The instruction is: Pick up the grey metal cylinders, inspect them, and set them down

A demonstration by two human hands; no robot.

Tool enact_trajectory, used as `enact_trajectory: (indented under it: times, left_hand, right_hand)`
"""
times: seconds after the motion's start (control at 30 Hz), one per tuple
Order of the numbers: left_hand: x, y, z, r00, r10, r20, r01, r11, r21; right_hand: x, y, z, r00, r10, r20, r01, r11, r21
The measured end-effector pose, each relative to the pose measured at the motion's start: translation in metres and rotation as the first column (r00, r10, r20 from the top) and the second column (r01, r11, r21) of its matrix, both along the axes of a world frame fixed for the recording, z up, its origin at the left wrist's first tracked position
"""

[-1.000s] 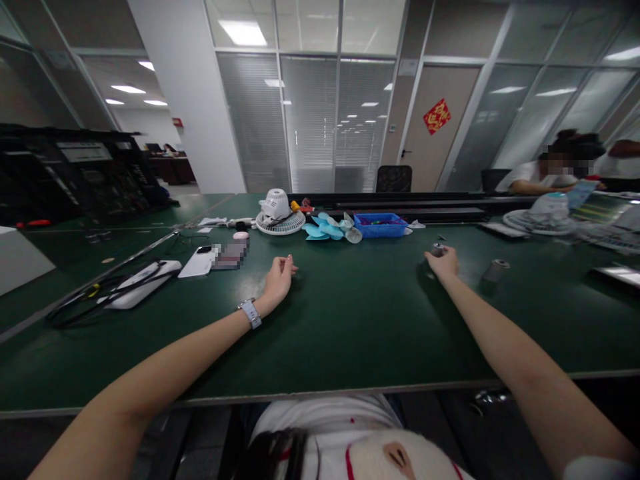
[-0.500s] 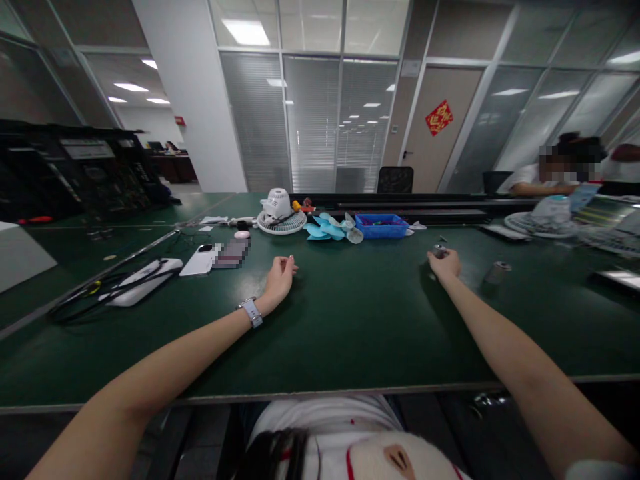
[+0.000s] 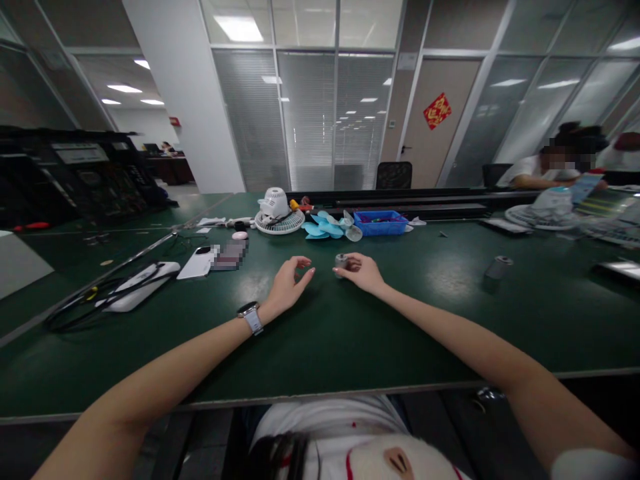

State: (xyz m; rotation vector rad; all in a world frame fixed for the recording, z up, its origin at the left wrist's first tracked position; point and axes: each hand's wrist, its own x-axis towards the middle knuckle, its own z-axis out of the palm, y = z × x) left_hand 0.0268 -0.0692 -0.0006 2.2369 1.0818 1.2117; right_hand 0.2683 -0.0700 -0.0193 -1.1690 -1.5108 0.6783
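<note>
My right hand pinches a small silver cylinder with a dark nub on its top, holding it upright over the middle of the green table. To its left is my left hand, its thumb and fingers apart and nothing between them. A short gap separates the left fingertips from the cylinder. A second silver cylinder of like shape stands on the table at the right, touched by neither hand.
Behind my hands lie a white fan, light-blue fan blades and a blue tray with small parts. Phones and a black cable lie at the left. A person sits at the far right.
My right hand has swung left from the right side to the middle with the silver cylinder in it. The left hand's fingers have spread apart.
</note>
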Motion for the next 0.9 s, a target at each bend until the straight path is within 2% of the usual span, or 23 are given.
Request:
enact_trajectory:
  times: [0.07, 0.13, 0.27, 0.37, 0.47, 0.6, 0.73, 0.9]
  left_hand:
    - [0.004, -0.002, 0.003, 0.999, -0.024, -0.030, 0.024, 1.000, -0.003]
    - [0.009, -0.002, 0.004, 0.998, -0.052, -0.043, 0.050, 0.998, -0.031]
    - [0.022, 0.000, 0.002, 0.991, -0.130, -0.011, 0.129, 0.989, -0.065]
    - [0.031, 0.002, 0.002, 0.986, -0.159, 0.046, 0.162, 0.983, -0.085]
    - [0.033, 0.006, 0.007, 0.985, -0.145, 0.095, 0.156, 0.981, -0.117]
    - [0.023, 0.013, 0.013, 0.991, -0.066, 0.118, 0.076, 0.994, -0.083]
    - [0.001, 0.022, 0.003, 0.996, 0.019, -0.086, -0.027, 0.995, -0.093]
    - [-0.017, 0.035, -0.021, 0.937, 0.103, -0.334, -0.152, 0.981, -0.123]
  right_hand:
    - [-0.022, -0.012, -0.002, 0.996, 0.081, 0.031, -0.081, 0.997, -0.007]
    - [-0.031, -0.021, -0.002, 0.988, 0.135, 0.075, -0.136, 0.991, 0.001]
    - [-0.031, -0.026, 0.000, 0.971, 0.211, 0.115, -0.214, 0.977, 0.013]
    - [-0.030, -0.025, 0.000, 0.970, 0.205, 0.131, -0.208, 0.978, 0.008]
    - [-0.031, -0.025, 0.000, 0.971, 0.188, 0.149, -0.191, 0.981, 0.010]
    - [-0.030, -0.026, 0.000, 0.970, 0.208, 0.125, -0.209, 0.978, 0.000]
    - [-0.030, -0.029, 0.004, 0.972, 0.198, 0.125, -0.197, 0.980, -0.022]
    - [-0.034, -0.032, 0.005, 0.972, 0.198, 0.122, -0.195, 0.980, -0.034]
